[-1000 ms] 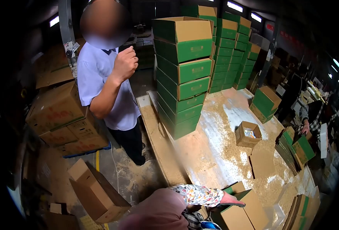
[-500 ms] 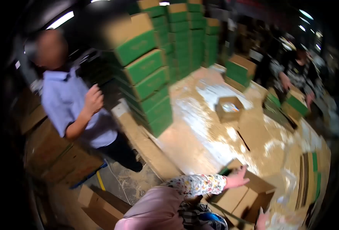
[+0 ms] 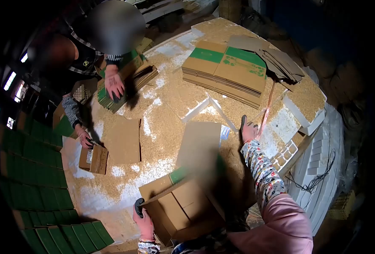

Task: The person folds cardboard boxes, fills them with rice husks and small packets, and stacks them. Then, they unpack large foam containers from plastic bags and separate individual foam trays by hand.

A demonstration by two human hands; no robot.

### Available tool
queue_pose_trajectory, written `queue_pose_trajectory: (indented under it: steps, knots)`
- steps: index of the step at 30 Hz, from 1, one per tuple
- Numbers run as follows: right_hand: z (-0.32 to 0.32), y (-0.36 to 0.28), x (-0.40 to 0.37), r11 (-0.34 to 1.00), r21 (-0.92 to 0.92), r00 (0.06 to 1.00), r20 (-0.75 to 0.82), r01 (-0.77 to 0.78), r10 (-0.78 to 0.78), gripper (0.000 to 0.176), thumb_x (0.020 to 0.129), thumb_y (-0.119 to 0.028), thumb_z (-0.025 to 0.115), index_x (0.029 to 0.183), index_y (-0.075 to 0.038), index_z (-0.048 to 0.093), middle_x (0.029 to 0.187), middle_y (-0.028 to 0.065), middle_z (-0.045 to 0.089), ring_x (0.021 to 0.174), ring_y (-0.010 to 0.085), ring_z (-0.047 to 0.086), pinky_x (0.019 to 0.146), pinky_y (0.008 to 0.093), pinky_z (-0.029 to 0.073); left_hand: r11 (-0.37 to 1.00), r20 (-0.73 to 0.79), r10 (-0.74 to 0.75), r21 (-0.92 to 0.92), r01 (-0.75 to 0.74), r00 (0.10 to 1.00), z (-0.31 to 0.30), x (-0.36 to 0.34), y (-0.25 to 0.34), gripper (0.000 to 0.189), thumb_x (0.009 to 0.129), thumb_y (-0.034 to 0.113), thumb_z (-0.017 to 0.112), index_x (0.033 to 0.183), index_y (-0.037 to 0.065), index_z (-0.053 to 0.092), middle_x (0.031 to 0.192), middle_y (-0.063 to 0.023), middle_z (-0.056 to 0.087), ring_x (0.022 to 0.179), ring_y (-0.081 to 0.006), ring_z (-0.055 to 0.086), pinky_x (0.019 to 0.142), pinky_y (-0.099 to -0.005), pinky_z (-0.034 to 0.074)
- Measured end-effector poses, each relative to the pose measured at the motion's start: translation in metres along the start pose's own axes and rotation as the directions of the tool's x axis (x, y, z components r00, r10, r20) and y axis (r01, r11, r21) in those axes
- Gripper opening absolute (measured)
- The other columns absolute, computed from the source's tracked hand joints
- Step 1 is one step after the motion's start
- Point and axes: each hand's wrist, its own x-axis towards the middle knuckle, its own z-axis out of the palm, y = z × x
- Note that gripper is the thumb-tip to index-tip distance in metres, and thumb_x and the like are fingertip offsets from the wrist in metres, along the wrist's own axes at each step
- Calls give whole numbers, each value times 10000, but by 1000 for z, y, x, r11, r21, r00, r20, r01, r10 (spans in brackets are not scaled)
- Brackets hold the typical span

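Carton [image 3: 186, 207] right of left grip [image 3: 144, 223], edge clasped there, right grip [image 3: 250, 131] (spread) farther off

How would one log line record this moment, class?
left hand: holds open carton | right hand: extended, open, near pink strap | co-worker's hand: at small box | flattened carton stack: on table

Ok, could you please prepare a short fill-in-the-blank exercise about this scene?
The left hand touches the edge of the ____ (open, flattened) box.
The right hand is ____ (touching, apart from) that box.
The stacked flat cartons bear a ____ stripe.

Missing words: open; apart from; green.
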Motion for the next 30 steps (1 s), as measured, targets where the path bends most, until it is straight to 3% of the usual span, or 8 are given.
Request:
queue_pose_trajectory:
  steps: [10,16,21,23,26,28,29,30]
  knots:
    - [23,-33,-28,365,927,996,81,-85,26,1051,759,-327,750,1475,-1,53,1489,181,188,1346,244,232,1096,346,215,997,37,-73,19,73,997,-7,4,4,289,870,-67,418,1123,-21,549,1008,-102,613,946,-170,553,887,-283,419]
    - [-52,20,-42,623,781,825,325,41,-462,648,837,-246,644,1376,-14,367,1355,163,438,1113,284,539,894,371,468,998,73,-30,-59,35,997,-15,-1,-4,370,855,-79,417,1211,-25,504,1105,-117,594,1055,-187,542,955,-304,395]
    - [-174,-1,-163,268,657,545,743,-705,-389,471,935,-312,486,1327,-54,446,1268,147,555,1117,328,570,893,516,491,449,270,-283,-811,376,920,-14,5,-12,245,943,103,531,1171,14,541,1032,-51,601,912,-123,572,796,-231,479]
    - [-210,-13,-189,317,582,463,802,-749,-378,481,935,-329,472,1331,-56,443,1273,162,549,1124,339,567,908,506,490,659,200,-193,-699,278,961,-6,19,-37,194,955,212,527,994,44,617,856,1,601,763,-80,542,644,-234,457]
    - [-264,-30,-210,564,578,369,814,-590,-448,433,894,-153,581,1291,-22,469,1282,146,532,1154,274,544,945,409,473,386,342,-305,-809,444,889,1,46,-43,211,935,202,548,1041,22,581,872,-37,624,765,-133,590,669,-256,487]
    - [-271,-37,-204,508,508,198,544,696,-815,410,842,-53,625,1239,-19,525,1276,145,539,1155,263,537,964,347,452,160,467,-15,-872,463,884,16,59,-53,205,920,179,560,1048,20,579,873,-40,623,766,-133,589,669,-258,489]
    - [-294,-65,-230,164,336,-59,566,928,-822,408,828,-52,639,1224,-22,544,1278,146,539,1155,252,534,963,331,449,158,484,4,-865,477,875,17,62,-53,200,910,164,566,1048,19,579,873,-40,622,763,-131,586,668,-257,487]
    - [-285,-75,-249,498,408,100,689,766,-718,442,820,-80,660,1237,-14,530,1234,134,559,1103,234,550,913,334,470,243,470,-34,-852,463,882,16,63,-52,197,901,150,572,1047,18,579,873,-39,620,760,-130,583,667,-255,485]
